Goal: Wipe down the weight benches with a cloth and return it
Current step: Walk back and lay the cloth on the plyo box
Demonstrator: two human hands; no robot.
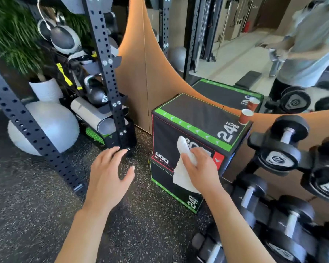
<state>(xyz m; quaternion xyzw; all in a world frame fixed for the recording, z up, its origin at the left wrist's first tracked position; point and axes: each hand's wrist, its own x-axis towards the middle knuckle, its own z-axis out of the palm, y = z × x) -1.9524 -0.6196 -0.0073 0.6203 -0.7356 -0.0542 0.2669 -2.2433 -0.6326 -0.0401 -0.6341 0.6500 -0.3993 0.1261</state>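
Cloth [184,164] pinched by right hand [199,168] fingers against box [194,114] edge; left hand [107,173] fingers spread over floor [36,205].

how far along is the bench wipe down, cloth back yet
Not back yet: the right hand grips the white cloth in front of the black plyo box; the left hand is open and empty. No bench is being wiped; one shows only in the mirror. Whether wiping is finished cannot be told.
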